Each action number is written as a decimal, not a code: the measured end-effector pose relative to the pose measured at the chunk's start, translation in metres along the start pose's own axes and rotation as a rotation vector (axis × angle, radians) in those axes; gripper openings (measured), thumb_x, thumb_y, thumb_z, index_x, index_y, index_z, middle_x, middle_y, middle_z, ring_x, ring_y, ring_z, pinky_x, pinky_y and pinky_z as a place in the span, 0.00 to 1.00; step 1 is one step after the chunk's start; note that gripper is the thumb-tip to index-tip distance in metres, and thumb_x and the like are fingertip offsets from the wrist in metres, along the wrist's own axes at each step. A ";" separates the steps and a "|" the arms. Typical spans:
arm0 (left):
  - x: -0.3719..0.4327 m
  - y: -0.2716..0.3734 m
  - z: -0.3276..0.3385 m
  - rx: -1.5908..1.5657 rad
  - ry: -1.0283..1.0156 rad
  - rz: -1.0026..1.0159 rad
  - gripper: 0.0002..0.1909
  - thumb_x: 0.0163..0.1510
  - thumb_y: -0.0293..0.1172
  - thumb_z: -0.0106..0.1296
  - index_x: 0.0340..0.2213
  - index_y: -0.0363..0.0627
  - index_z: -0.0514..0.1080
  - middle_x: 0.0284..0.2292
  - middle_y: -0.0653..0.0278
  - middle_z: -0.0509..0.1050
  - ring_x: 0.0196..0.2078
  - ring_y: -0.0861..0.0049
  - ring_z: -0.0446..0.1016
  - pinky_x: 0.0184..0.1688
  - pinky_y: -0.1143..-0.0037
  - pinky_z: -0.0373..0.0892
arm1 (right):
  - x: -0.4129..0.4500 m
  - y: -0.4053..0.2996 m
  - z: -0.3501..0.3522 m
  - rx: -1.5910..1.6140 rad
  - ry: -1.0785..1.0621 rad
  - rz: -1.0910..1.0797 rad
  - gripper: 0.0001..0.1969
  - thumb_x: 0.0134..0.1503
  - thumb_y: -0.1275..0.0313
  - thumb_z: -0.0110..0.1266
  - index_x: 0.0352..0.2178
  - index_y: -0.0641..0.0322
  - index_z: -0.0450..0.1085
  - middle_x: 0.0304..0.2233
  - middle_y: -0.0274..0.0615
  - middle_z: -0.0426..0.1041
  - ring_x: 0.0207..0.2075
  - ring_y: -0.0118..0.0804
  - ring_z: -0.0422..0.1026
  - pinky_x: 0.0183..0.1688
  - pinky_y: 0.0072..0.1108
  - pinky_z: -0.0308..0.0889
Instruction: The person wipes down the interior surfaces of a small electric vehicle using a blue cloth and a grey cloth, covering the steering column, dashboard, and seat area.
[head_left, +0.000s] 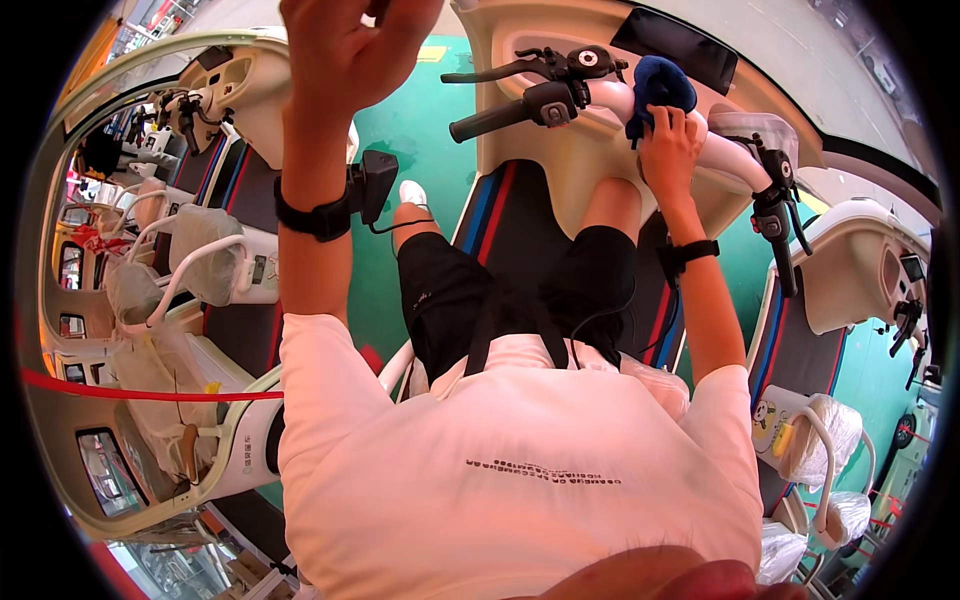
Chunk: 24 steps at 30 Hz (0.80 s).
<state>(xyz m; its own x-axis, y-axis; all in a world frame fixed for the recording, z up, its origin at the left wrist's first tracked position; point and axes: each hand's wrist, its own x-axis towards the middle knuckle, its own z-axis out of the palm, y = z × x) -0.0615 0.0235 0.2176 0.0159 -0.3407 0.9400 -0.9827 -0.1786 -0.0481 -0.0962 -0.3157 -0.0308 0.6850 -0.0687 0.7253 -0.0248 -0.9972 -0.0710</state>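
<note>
My right hand (667, 154) grips a dark blue cloth (661, 86) against the middle of a pale handlebar (731, 161) on a small vehicle. The cloth is bunched and looped, with one end hanging beneath my fingers. On the left half of the bar are a black grip (491, 120), a brake lever (480, 75) and a switch housing (553, 103). My left hand (356, 56) is raised high and close to the camera, left of the handlebar. Its fingertips are cut off by the top of the picture, so whether it holds anything is hidden.
A dark display panel (675, 49) is set into the beige dashboard (517, 22). Similar vehicles stand on both sides, with plastic-wrapped seats (206, 255) at left. A red strap (150, 391) runs across the left side. The floor (397, 135) is green.
</note>
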 end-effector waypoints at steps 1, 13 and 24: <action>-0.018 -0.026 0.005 0.059 -0.151 -0.087 0.12 0.62 0.33 0.49 0.28 0.38 0.74 0.16 0.69 0.68 0.16 0.86 0.60 0.21 0.81 0.56 | 0.006 -0.005 -0.005 0.195 0.007 0.064 0.09 0.58 0.72 0.53 0.41 0.53 0.70 0.40 0.40 0.71 0.44 0.48 0.69 0.42 0.39 0.65; -0.202 -0.070 0.021 -0.284 -0.970 -1.101 0.17 0.65 0.39 0.43 0.48 0.41 0.70 0.32 0.62 0.77 0.34 0.74 0.75 0.41 0.74 0.70 | 0.040 -0.155 -0.018 0.303 -0.149 -0.642 0.14 0.50 0.70 0.59 0.40 0.41 0.70 0.41 0.33 0.69 0.46 0.39 0.68 0.50 0.36 0.59; -0.211 -0.043 -0.001 -0.594 -0.633 -1.330 0.45 0.53 0.22 0.55 0.66 0.47 0.42 0.58 0.56 0.59 0.60 0.72 0.62 0.59 0.68 0.65 | 0.050 -0.224 0.021 0.492 -0.241 -0.368 0.09 0.51 0.65 0.59 0.34 0.51 0.71 0.36 0.36 0.73 0.39 0.38 0.71 0.44 0.28 0.64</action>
<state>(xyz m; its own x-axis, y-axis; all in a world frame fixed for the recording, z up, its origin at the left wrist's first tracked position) -0.0224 0.1046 0.0215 0.8081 -0.5819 -0.0917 -0.1324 -0.3312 0.9342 -0.0413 -0.0955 0.0068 0.7305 0.3404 0.5920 0.5390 -0.8197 -0.1938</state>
